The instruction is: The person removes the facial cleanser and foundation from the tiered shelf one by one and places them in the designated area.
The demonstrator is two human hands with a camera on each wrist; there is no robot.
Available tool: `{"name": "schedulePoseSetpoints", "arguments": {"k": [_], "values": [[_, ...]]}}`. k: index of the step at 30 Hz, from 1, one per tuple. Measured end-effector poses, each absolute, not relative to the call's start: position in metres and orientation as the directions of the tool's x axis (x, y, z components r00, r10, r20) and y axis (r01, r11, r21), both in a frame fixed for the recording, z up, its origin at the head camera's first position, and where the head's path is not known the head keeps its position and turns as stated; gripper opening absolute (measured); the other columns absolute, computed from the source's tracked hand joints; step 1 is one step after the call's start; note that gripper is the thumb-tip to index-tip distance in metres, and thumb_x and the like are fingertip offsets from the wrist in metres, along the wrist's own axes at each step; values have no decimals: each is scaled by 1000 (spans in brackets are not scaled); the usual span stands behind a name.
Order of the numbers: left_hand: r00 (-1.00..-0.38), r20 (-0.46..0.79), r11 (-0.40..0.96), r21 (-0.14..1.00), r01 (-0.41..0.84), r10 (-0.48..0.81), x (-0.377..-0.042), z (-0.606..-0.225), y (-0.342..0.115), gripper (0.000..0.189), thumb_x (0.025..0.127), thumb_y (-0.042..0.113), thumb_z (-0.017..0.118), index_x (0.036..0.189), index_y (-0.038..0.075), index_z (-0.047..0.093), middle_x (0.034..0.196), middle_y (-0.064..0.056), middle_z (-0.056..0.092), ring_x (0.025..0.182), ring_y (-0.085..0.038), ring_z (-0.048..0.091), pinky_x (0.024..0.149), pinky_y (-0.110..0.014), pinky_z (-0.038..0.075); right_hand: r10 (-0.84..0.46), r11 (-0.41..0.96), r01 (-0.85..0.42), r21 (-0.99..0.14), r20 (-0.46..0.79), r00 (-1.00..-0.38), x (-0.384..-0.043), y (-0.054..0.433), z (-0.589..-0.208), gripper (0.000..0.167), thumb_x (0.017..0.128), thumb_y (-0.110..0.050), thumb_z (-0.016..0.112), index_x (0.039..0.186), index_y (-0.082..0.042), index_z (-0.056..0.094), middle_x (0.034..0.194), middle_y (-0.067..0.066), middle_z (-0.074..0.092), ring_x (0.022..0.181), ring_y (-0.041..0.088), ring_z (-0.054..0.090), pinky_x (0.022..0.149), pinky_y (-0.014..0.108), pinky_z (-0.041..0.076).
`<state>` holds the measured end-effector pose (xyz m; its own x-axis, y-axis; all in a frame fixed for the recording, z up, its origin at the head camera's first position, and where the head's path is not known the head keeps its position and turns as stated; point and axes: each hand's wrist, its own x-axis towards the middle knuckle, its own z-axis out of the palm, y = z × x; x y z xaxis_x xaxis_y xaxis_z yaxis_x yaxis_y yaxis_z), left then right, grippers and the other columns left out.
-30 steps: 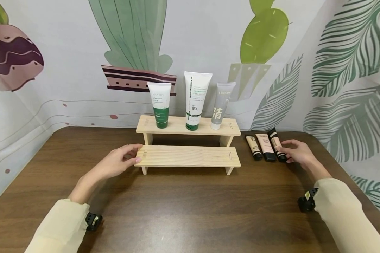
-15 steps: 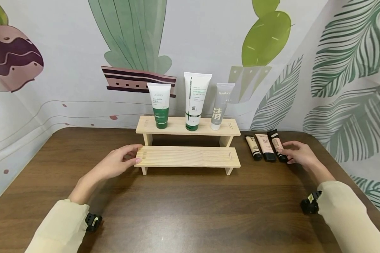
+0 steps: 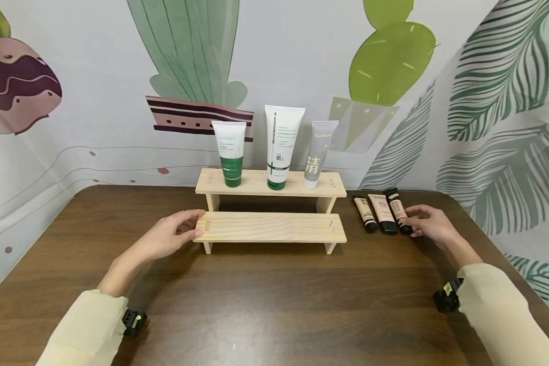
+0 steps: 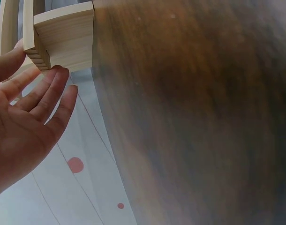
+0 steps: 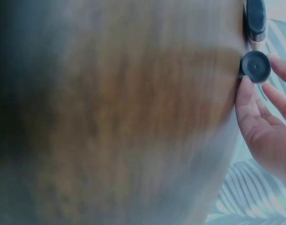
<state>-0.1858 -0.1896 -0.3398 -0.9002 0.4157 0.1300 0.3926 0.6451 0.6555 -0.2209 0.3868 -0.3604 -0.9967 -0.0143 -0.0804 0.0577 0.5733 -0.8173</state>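
Observation:
My left hand [image 3: 171, 233] grips the left end of the lower board of a two-tier wooden shelf [image 3: 274, 227], thumb at the front edge and fingertips behind. The left wrist view shows that hand [image 4: 33, 110] about the board's end [image 4: 68, 35]. At the right, my right hand [image 3: 430, 223] holds the black-ended pink tube [image 3: 397, 207] lying outermost of three. Seen from the right wrist, thumb and fingers lie on either side of its round black cap [image 5: 256, 66]. Beside it lie a pink BB cream tube [image 3: 382, 207] and a smaller beige tube [image 3: 365, 209].
On the upper board stand a white-and-green tube [image 3: 231, 152], a taller white tube [image 3: 283, 145] and a grey tube [image 3: 319, 152], caps down. A brown wooden table [image 3: 274, 305] bears everything. Behind it hangs a cactus-and-leaf printed cloth [image 3: 297, 61].
My right hand and the outermost tube have shifted slightly right and then back left. The left hand keeps its place on the shelf.

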Motion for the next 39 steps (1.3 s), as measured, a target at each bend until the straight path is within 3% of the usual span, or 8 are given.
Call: {"name": "schedulePoseSetpoints", "arguments": {"k": [14, 20, 25, 28, 39], "values": [[-901, 124, 648, 655, 390, 416, -185, -338, -190, 43, 89, 10, 59, 126, -7, 46, 107, -18, 59, 95, -29, 57, 77, -40, 47, -28, 601, 64, -797, -101, -995, -218, 393, -358, 59, 88, -19, 62, 128, 14, 34, 84, -1, 57, 67, 12, 56, 63, 30, 53], [-899, 127, 649, 651, 395, 420, -186, -339, -190, 43, 89, 9, 59, 126, -7, 46, 108, -19, 58, 96, -30, 57, 78, -40, 47, -71, 576, -5, -818, -44, -997, -212, 395, -348, 50, 90, -13, 59, 124, 15, 35, 84, -7, 60, 72, 9, 60, 63, 30, 53], [-897, 128, 646, 652, 398, 424, -186, -339, -190, 43, 88, 9, 60, 126, -8, 46, 109, -20, 57, 96, -31, 57, 78, -41, 48, -106, 562, -75, -823, 18, -994, -208, 392, -337, 28, 90, -9, 58, 114, -2, 47, 87, -13, 60, 78, 4, 61, 65, 31, 53], [-896, 129, 644, 652, 400, 426, -186, -339, -190, 43, 88, 9, 60, 126, -8, 46, 110, -20, 57, 96, -31, 57, 78, -41, 48, -116, 579, -98, -809, 37, -993, -207, 388, -329, 26, 88, -11, 62, 111, -12, 49, 89, -10, 60, 79, 4, 60, 65, 32, 53], [-896, 133, 645, 650, 402, 424, -185, -339, -189, 42, 88, 7, 59, 126, -8, 46, 108, -19, 58, 95, -30, 57, 78, -40, 47, -283, 516, -231, -825, 90, -955, -203, 353, -308, 27, 87, -4, 61, 110, -17, 56, 95, -1, 64, 81, 8, 62, 66, 29, 53]]}}
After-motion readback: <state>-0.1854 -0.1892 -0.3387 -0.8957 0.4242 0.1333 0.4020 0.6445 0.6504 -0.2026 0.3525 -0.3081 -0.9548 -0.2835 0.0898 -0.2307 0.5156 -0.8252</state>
